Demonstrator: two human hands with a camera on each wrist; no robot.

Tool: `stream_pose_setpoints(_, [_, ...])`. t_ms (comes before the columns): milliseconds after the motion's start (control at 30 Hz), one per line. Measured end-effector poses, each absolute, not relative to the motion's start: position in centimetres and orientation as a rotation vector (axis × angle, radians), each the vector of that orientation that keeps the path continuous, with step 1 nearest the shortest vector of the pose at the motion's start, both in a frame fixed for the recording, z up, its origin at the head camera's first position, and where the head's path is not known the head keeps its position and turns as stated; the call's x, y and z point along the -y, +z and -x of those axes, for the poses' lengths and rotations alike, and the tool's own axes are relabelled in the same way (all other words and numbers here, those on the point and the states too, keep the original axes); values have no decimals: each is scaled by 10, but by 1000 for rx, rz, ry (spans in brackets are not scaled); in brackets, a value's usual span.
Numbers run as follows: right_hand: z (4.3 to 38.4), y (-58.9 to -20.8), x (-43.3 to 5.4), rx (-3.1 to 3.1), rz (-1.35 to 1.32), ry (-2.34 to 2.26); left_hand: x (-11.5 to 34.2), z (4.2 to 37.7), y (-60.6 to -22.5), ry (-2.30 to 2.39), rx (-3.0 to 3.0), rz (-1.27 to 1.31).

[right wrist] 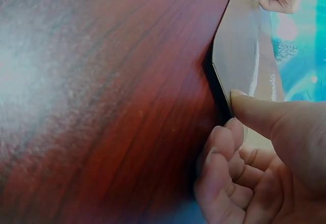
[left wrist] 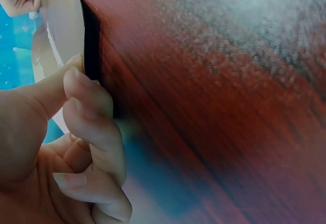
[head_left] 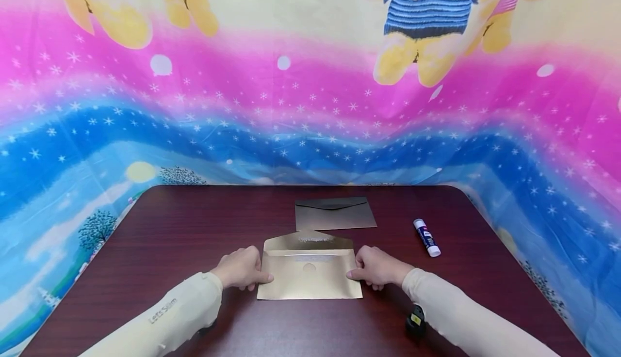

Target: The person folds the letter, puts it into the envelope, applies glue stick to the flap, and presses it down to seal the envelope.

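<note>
A gold envelope [head_left: 308, 284] with its flap raised is held at its two short sides in the head view. My left hand [head_left: 241, 268] pinches the left side, thumb on the front and fingers curled behind. On the opposite side, my right hand [head_left: 378, 267] pinches in the same way. Both wrist views show the envelope [left wrist: 63, 25] lifted a little off the dark wood, with a shadow beneath its edge. A second, darker envelope [head_left: 335, 218] lies farther back on the table, its flap folded down.
A white and blue glue stick [head_left: 427, 237] lies at the right of the dark reddish table [head_left: 194, 217]. A black device [head_left: 415, 319] sits under the right wrist. A colourful printed cloth [head_left: 291, 103] hangs behind and around the table.
</note>
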State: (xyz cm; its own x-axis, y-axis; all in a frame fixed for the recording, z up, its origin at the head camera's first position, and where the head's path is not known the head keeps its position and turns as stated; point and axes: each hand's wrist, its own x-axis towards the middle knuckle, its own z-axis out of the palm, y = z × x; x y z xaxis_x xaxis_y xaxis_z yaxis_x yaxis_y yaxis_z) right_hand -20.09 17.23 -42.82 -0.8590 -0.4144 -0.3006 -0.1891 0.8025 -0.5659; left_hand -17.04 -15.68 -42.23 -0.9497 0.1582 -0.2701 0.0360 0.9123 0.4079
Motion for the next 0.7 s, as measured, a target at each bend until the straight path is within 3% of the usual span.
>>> stream_pose_setpoints(700, [200,-421,-175,-2620,452,-773,159,168,-418,596,-2826,-162])
